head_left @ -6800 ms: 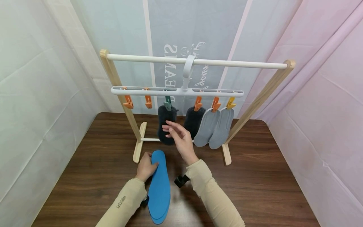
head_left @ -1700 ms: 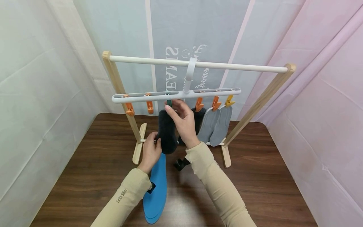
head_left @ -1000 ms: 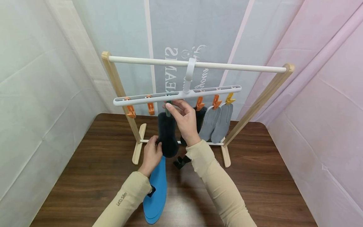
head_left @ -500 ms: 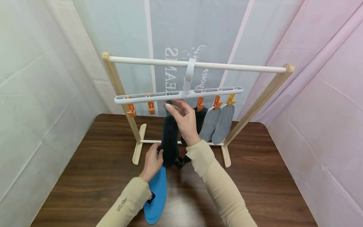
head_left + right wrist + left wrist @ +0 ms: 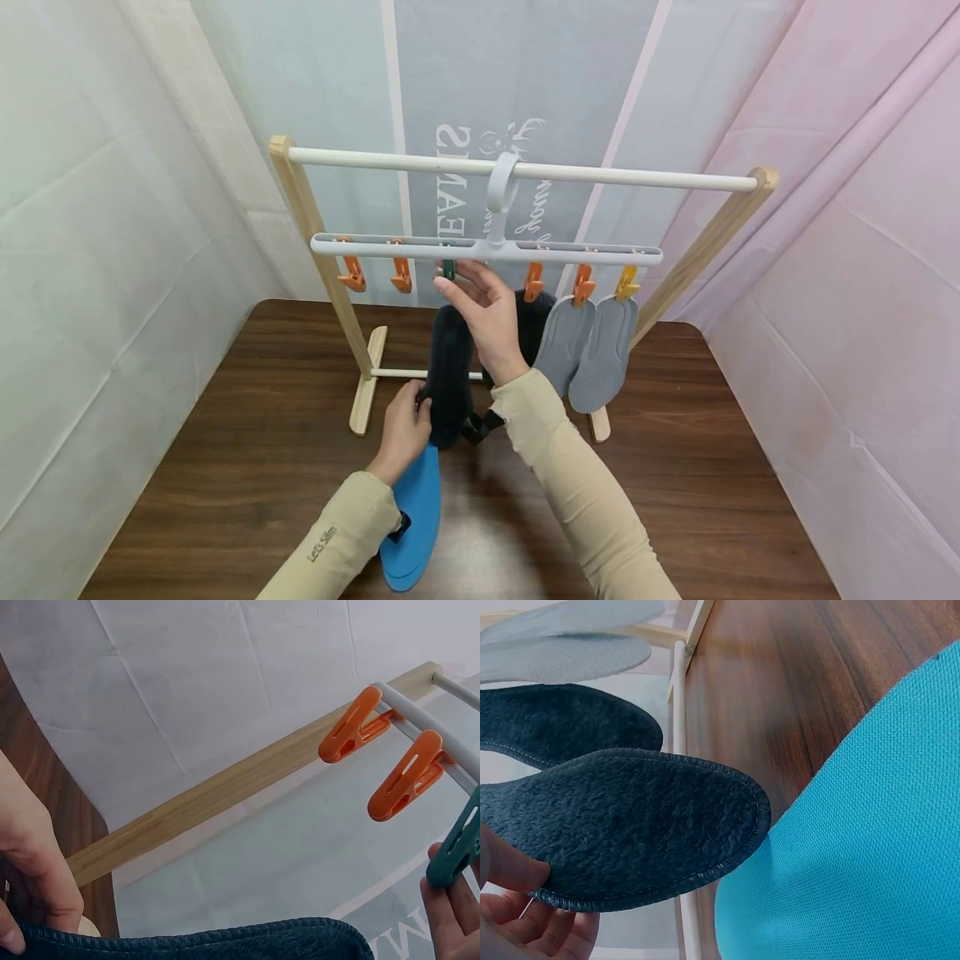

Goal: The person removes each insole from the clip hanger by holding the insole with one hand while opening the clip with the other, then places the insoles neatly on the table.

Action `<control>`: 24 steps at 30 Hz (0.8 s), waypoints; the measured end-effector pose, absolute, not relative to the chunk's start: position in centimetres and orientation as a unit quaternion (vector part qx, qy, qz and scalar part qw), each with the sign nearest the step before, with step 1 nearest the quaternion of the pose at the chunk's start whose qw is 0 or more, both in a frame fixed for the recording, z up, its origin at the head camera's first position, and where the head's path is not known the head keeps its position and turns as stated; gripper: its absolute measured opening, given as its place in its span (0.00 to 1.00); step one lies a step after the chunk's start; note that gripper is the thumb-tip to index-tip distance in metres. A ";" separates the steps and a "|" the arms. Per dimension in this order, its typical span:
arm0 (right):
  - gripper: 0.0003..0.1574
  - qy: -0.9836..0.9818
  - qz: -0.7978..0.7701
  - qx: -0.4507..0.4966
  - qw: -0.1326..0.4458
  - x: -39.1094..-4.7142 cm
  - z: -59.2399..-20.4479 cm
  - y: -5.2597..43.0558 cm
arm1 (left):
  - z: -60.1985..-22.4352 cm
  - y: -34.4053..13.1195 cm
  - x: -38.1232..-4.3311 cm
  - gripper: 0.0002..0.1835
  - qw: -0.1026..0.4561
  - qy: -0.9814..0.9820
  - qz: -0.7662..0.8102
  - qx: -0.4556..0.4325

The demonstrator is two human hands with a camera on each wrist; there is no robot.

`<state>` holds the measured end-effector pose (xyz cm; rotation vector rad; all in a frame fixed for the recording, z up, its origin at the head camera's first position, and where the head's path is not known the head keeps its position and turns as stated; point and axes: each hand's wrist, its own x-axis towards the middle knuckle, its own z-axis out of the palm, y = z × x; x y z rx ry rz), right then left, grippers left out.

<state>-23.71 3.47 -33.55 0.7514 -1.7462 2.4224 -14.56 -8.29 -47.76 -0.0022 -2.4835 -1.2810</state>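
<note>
A dark insole (image 5: 450,358) is held by the left hand (image 5: 403,433) at its 8 o'clock edge in the head view, the thumb laid on the plush face and the fingers curled behind. Its long axis is set nearly upright, pointed from 12 to 6 o'clock; in the left wrist view it is turned to run from 9 towards 3. A green clip (image 5: 448,269), at 12 o'clock from the insole, is pinched by the right hand (image 5: 491,321) between thumb and fingers; the insole's upper end is seen below the clip, apart from it. The clip is carried by a white hanger (image 5: 495,248). At 6 o'clock, blue insoles (image 5: 416,508) are stacked on the table (image 5: 675,508), their length slanted from 1 to 7 o'clock; whether they are touched by the dark insole cannot be told. Towards 3 o'clock, a second dark insole (image 5: 534,312) and two grey insoles (image 5: 604,354) are hung.
</note>
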 end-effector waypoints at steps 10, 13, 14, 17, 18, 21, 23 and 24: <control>0.23 -0.548 0.799 0.248 0.026 -23.8 -33.6 3.4 | -47.7 -8.3 -14.3 0.09 0.166 -0.873 -0.459 0.002; 0.23 -0.547 0.797 0.257 0.026 -23.7 -33.4 3.3 | -47.6 -8.4 -14.3 0.09 0.164 -0.873 -0.459 0.002; 0.23 -0.548 0.795 0.258 0.027 -23.7 -33.3 3.3 | -47.6 -8.4 -14.3 0.09 0.164 -0.873 -0.460 0.002; 0.23 -0.558 0.790 0.254 0.028 -23.6 -33.2 3.2 | -47.5 -8.4 -14.3 0.09 0.159 -0.872 -0.462 0.005; 0.24 -0.562 0.788 0.251 0.028 -23.5 -33.2 3.2 | -47.5 -8.4 -14.3 0.09 0.159 -0.872 -0.462 0.005; 0.24 -0.574 0.782 0.243 0.026 -23.4 -33.3 3.2 | -47.5 -8.4 -14.2 0.09 0.158 -0.873 -0.462 0.005; 0.24 -0.580 0.778 0.240 0.025 -23.3 -33.3 3.2 | -47.5 -8.4 -14.1 0.09 0.158 -0.873 -0.461 0.004; 0.24 -0.584 0.775 0.239 0.025 -23.3 -33.3 3.2 | -47.5 -8.4 -14.1 0.09 0.159 -0.873 -0.460 0.003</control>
